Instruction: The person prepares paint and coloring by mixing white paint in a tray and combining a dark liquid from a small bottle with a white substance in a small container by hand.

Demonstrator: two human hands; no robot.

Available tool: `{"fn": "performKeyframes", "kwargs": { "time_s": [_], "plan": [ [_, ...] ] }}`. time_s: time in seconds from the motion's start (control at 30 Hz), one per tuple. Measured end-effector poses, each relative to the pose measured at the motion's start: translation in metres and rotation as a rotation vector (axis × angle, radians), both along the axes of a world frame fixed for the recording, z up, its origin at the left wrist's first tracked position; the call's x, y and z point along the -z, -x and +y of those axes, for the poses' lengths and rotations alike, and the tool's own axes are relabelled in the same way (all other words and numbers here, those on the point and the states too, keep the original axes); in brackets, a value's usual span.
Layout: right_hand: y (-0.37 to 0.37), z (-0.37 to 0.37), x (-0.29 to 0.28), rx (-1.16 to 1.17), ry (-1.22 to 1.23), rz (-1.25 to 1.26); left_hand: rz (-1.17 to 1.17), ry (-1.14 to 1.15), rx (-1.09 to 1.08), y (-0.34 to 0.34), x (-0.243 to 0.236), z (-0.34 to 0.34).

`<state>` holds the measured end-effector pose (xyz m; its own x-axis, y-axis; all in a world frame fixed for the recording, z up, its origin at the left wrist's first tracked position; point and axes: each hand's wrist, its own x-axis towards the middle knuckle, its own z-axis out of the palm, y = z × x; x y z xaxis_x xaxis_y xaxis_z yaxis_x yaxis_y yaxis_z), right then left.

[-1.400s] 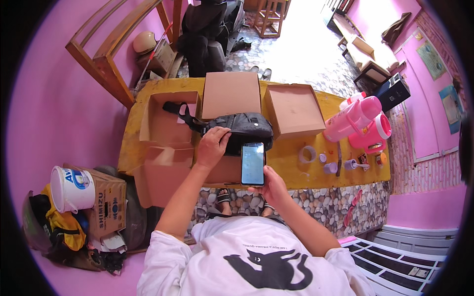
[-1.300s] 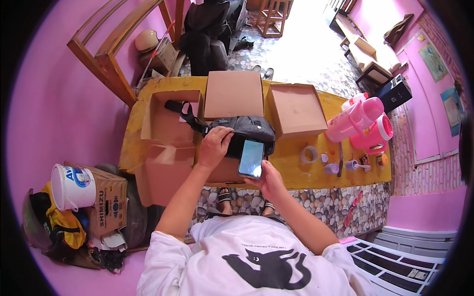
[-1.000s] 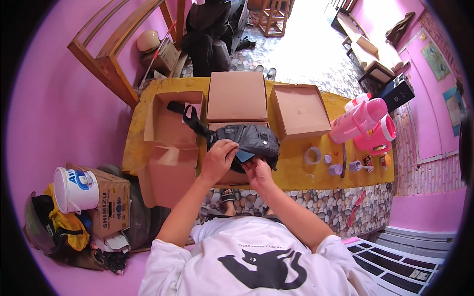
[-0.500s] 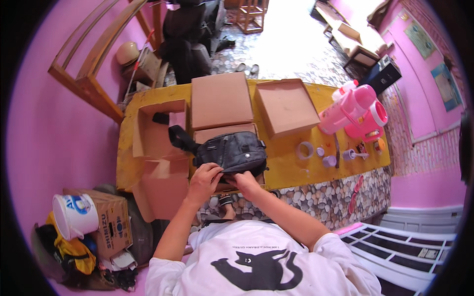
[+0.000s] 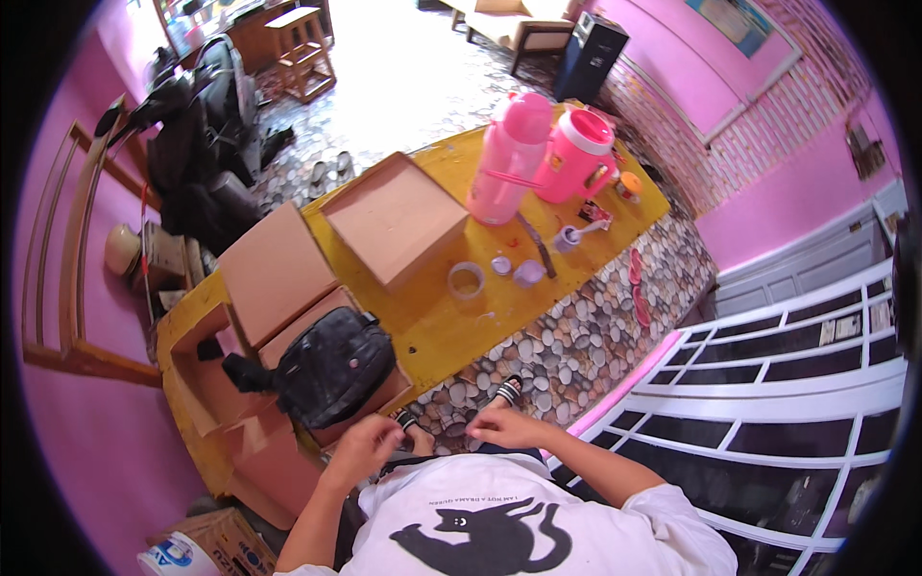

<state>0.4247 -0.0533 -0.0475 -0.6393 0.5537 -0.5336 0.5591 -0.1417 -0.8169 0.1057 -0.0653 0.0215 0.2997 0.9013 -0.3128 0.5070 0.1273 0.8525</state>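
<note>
A black bag [image 5: 336, 369] with a strap lies in an open cardboard box [image 5: 397, 386] on the yellow table [image 5: 442, 357]. My left hand [image 5: 367, 447] is just in front of the box's near edge, apart from the bag. Its fingers are loosely bent, and nothing shows in them. Farther right, my right hand [image 5: 499, 427] hangs in front of my waist, away from the table. Its fingers are loosely curved, with nothing visible in them.
The box's raised lid [image 5: 277, 274] stands behind the bag. Another cardboard box [image 5: 223, 360] is at its left, and a shallow cardboard tray [image 5: 394, 213] lies beyond. Pink jugs [image 5: 509, 158], a tape roll [image 5: 467, 280] and small purple cups [image 5: 528, 275] occupy the table's right part.
Both my hands have let go of the bag and drawn back toward my body. The bag stays in the box. The whole view has turned toward the right.
</note>
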Motion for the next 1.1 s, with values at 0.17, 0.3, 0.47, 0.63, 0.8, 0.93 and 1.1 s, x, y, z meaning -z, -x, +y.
{"fn": "performKeyframes", "kwargs": {
  "time_s": [0.17,0.3,0.47,0.63,0.8,0.93,1.1],
  "plan": [
    [-0.098,-0.027,-0.01,0.064,0.152,0.079,0.021,0.39,0.513,-0.051,0.008,0.008],
    [-0.157,-0.024,-0.001,0.064,0.18,0.1,-0.09,0.604,0.549,-0.093,0.013,0.025],
    [-0.212,-0.016,0.007,0.351,0.18,-0.015,0.11,0.468,0.714,-0.167,0.003,0.075],
    [-0.254,0.003,0.006,0.626,0.1,-0.058,0.281,-0.193,0.007,-0.241,0.078,0.138],
    [-0.282,0.031,-0.002,0.738,0.019,-0.099,0.225,-0.393,-0.254,-0.304,0.145,0.189],
    [-0.295,0.059,0.006,0.839,-0.001,-0.022,0.296,-0.353,-0.356,-0.329,0.177,0.205],
    [-0.308,0.148,-0.004,0.81,-0.237,-0.11,0.407,-0.381,-0.437,-0.34,0.187,0.22]
  ]
}}
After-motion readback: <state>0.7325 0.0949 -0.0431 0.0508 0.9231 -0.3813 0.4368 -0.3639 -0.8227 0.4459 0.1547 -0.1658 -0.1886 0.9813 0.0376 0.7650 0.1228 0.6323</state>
